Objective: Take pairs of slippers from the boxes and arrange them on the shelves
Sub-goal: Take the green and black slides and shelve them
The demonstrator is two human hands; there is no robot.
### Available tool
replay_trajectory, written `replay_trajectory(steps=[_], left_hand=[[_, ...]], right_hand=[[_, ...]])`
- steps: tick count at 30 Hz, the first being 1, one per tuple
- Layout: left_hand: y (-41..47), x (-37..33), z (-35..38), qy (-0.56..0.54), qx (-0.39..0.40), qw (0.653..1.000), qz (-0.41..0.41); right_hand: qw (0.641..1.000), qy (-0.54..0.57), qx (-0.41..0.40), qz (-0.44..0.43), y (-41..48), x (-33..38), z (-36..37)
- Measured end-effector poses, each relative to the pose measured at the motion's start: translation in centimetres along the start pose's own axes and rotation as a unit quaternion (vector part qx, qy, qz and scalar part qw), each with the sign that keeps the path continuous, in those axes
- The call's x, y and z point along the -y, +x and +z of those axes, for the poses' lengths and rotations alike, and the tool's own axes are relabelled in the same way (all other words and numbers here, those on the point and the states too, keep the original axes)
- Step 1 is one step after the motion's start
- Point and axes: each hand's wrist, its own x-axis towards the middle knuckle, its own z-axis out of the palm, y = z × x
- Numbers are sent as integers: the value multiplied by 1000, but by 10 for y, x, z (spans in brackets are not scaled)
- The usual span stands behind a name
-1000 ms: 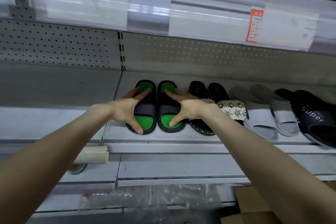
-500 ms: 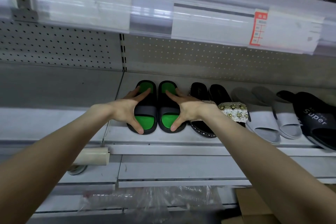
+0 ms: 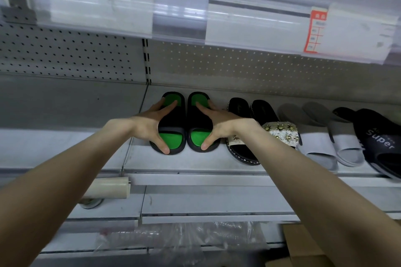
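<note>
Fingers of the left hand are spread wide. The thumb rests on the near rim of the left green slipper and the forefinger lies on its far insole. The right hand mirrors this on the right green slipper.

Both slippers lie flat and side by side on the shelf, close to its front edge. There is bare shelf to their left. Just beside them on the right is a black beaded pair, then a grey pair and a dark pair reaching the front edge.

That makes four pairs, eight slippers. Lower down are one roll, one plastic bag and one box.
</note>
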Motion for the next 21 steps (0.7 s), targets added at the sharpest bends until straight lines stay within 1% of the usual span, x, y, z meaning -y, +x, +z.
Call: replay_trajectory(steps=[11,14,21], left_hand=[[5,5,-7,-37,7,999,-22],[5,6,-7,-31,7,999,-22],[5,6,-3,-29,-13,999,-30]], right_hand=[[1000,15,-12,2,17,-3,1],[1000,20,-7,5,20,-3,1],[999,38,-16,7,19,-4,2]])
